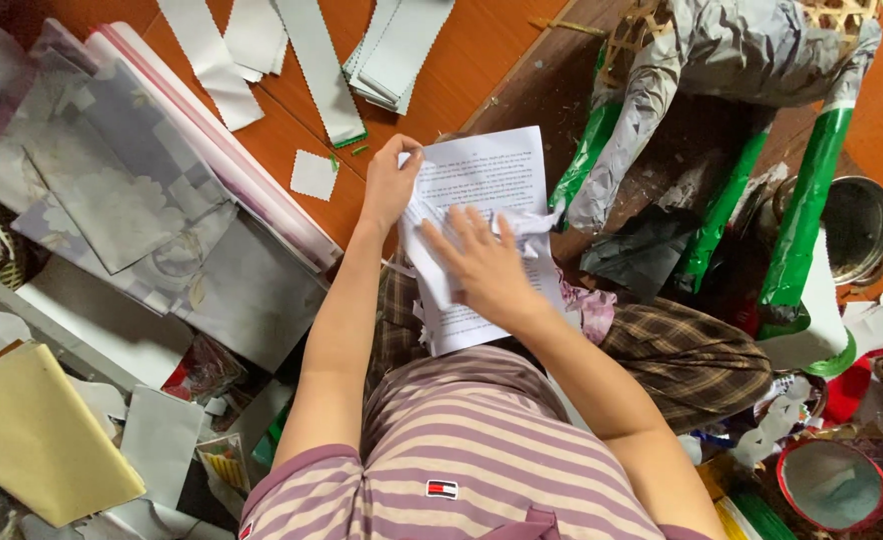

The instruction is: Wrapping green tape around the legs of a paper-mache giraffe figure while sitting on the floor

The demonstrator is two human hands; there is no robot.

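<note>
Left hand: the left hand [390,186] pinches the top left corner of a printed sheet of paper [482,180], fingers curled over the edge.
Right hand: the right hand [484,268] lies flat on the sheet with fingers spread wide, pressing its middle; it grips nothing.
Paper: white, covered in small print, crumpled and torn along its right and lower edges, held above the lap over plaid trousers [702,350].
Left of the arms: a stack of grey patterned sheets [122,180] on the orange floor, with a yellow sheet [32,430] lower down.
Top: white zigzag-edged strips [322,60].
Right: a paper-covered frame with 3 green legs [797,210], beside a metal bowl [862,225].
</note>
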